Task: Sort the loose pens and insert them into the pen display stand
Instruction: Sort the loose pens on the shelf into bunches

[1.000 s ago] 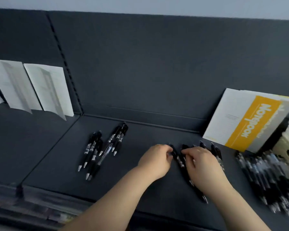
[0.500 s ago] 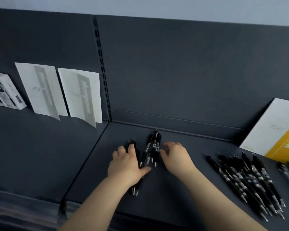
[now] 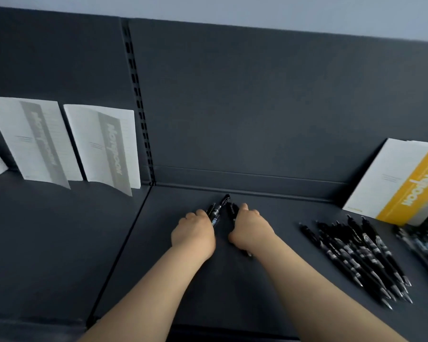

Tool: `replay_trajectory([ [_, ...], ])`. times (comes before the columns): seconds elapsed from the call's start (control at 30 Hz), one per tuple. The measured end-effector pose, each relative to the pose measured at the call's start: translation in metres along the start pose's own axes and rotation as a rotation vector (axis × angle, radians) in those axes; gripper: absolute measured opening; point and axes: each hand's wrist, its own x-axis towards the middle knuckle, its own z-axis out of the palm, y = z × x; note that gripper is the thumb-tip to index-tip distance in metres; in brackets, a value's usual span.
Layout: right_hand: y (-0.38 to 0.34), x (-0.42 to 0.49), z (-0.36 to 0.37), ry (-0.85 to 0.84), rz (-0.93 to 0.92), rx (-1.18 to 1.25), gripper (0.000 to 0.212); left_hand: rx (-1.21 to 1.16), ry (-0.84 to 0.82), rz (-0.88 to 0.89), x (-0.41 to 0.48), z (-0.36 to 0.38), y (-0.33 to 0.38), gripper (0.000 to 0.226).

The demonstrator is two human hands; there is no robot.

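Observation:
A small bunch of black pens [image 3: 217,209] lies on the dark shelf [image 3: 232,287] near its back edge. My left hand [image 3: 194,234] curls over the bunch's left side and grips some of the pens. My right hand [image 3: 251,229] closes on the pens at the right side; a tip pokes out below it. A larger pile of black pens [image 3: 356,255] lies loose to the right, tips toward me. No pen display stand is in view.
A yellow and white notebook [image 3: 400,183] leans on the back wall at the right. Two white and grey notebooks [image 3: 101,146] stand on the left shelf section, beyond a slotted upright [image 3: 139,102]. More blurred pens [image 3: 423,245] lie at the far right edge.
The view swung left from the right pen pile to the left bunch. Both hands moved onto that bunch and drew together, gathering the pens between them.

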Motion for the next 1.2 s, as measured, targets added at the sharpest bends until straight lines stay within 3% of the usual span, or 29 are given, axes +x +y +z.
replay_trajectory([
  [0.1,0.012,-0.006,-0.003,0.040,0.010,0.074,0.029,-0.016,0.024,0.034,0.001,-0.003,-0.003,0.040],
  [0.17,0.023,-0.010,-0.005,0.099,-0.016,0.288,0.007,-0.061,0.038,0.079,-0.003,-0.006,-0.006,0.034],
  [0.3,0.034,-0.023,-0.005,0.038,0.006,1.138,0.008,-0.198,0.032,0.250,-0.020,-0.007,-0.003,0.020],
  [0.37,0.038,-0.029,-0.009,0.004,0.014,1.364,0.014,-0.264,-0.021,0.360,-0.028,-0.007,0.006,0.020],
  [0.57,0.056,-0.034,-0.028,0.102,0.045,1.523,0.021,-0.435,-0.189,0.551,-0.034,-0.003,0.032,0.030],
  [0.73,0.093,-0.034,-0.055,0.313,0.151,1.609,0.019,-0.610,-0.267,0.507,-0.033,0.009,0.047,0.022],
  [0.8,0.117,-0.035,-0.065,0.344,0.170,1.492,0.017,-0.757,-0.286,0.393,-0.032,0.013,0.056,0.010],
  [0.87,0.141,-0.039,-0.073,0.356,0.157,1.071,0.011,-0.985,-0.334,0.240,-0.031,0.015,0.069,0.001],
  [1.0,0.176,-0.042,-0.072,0.251,0.088,0.286,0.017,-1.375,-0.424,-0.010,-0.036,0.022,0.105,0.010],
  [1.07,0.185,-0.044,-0.064,0.266,0.071,0.092,0.012,-1.435,-0.441,-0.069,-0.040,0.030,0.122,0.009],
  [1.2,0.195,-0.048,-0.058,0.375,0.038,-0.063,0.024,-1.516,-0.472,-0.130,-0.046,0.037,0.151,0.004],
])
